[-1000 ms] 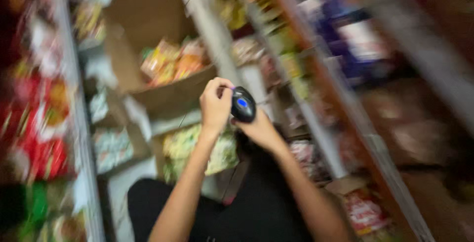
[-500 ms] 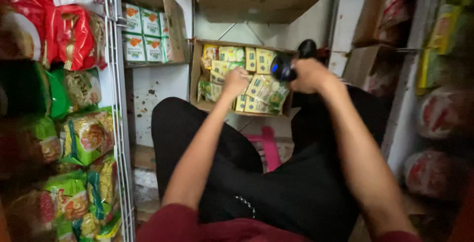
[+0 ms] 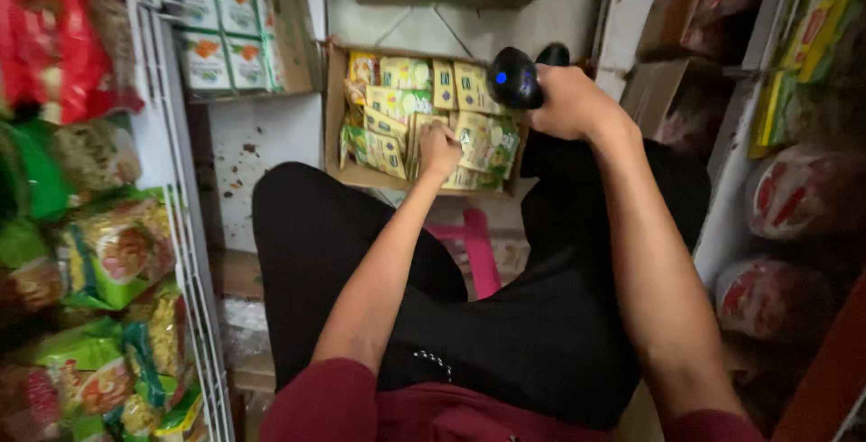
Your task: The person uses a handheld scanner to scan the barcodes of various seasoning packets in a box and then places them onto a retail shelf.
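Since half a second back we've leaned in closer; our left hand [image 3: 439, 149] has dropped from the top of the stack down into the packets [image 3: 424, 126], while our right hand [image 3: 570, 99] has barely shifted and stays wrapped around the black handheld scanner [image 3: 516, 77]; its blue light is showing on top.

Left hand looks curled, fingertips pressed into the yellow-green packets, though whether it's actually pinching one or just riffling we can't tell from this angle; the packets sit in the open cardboard box [image 3: 336, 108] on the floor just past our knees, between the wire rack [image 3: 185, 225] of snack bags on the left and the shelves [image 3: 749, 135] on the right.

We'd guess these sachets are light, thin and floppy, slick film that slides around; best bet is pinching one by its top edge, thumb against forefinger. They stand roughly on edge in rows, faces turned up towards us, some leaning left; scanner's long axis runs away from us, head pointing down at the box.
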